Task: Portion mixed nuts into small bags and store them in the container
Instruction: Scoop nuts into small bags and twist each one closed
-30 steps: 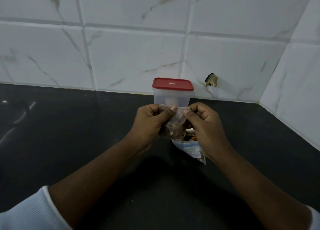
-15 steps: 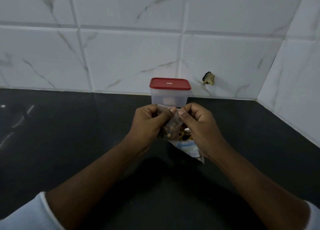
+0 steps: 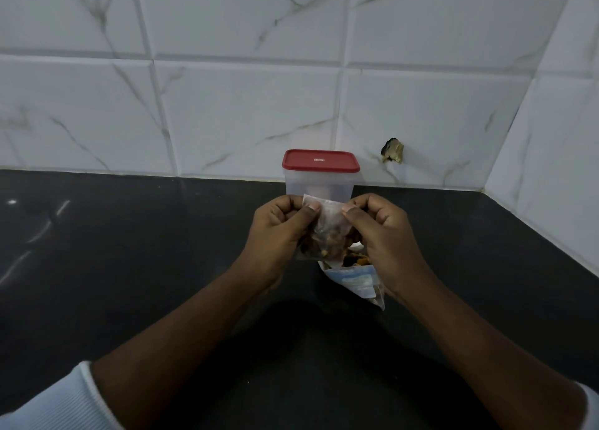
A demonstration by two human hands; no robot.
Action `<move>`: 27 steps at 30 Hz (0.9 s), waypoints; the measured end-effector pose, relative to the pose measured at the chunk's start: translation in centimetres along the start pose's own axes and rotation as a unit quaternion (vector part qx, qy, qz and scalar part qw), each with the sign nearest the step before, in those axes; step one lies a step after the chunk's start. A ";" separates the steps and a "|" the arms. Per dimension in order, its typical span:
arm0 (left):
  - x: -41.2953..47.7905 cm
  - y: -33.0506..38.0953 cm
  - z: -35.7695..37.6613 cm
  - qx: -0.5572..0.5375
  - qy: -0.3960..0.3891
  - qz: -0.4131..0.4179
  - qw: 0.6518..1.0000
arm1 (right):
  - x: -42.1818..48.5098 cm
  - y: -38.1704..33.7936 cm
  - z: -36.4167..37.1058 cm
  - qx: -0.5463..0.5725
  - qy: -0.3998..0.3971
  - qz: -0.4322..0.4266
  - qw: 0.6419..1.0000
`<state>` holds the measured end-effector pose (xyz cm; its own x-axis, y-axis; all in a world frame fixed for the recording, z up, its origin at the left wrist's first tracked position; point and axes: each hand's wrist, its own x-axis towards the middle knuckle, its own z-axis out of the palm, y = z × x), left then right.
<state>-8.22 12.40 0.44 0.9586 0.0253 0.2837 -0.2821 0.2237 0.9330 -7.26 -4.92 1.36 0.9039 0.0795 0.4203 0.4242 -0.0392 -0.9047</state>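
Both hands hold one small bag (image 3: 326,222) in the air at mid-scene, just near of the container (image 3: 319,188) and above the open pack (image 3: 358,280) that lies on the counter (image 3: 146,267). The left hand (image 3: 275,235) pinches the bag's top left corner between thumb and curled fingers. The right hand (image 3: 381,235) pinches the top right corner the same way. The top edge runs taut between them. Nuts (image 3: 324,251) fill the lower part of the bag, so the filling of this portion looks done.

The step in hand seems to be closing the bag's mouth. Whether the seal is already pressed shut along its whole width cannot be told from here.

The container stands upright at the far edge of the counter, close to the wall, with its red lid (image 3: 321,161) on. The next move therefore calls for finishing the seal with a firm pinch along the top. Then one hand has to let go and lift the lid while the other keeps the bag upright, so nothing spills. The pack's mouth faces up with nuts showing, just near of the right hand, and a careless wrist could tip it
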 end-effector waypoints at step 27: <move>0.4 -0.6 -0.3 0.017 -0.002 0.018 1.000 | 0.0 0.3 -0.1 -0.092 -0.017 -0.023 0.995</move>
<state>-7.67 12.53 -0.10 0.9474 0.0287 0.3189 -0.3184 0.1889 0.9289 -7.14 -5.03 1.10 0.8824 0.1189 0.4552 0.4705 -0.2158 -0.8556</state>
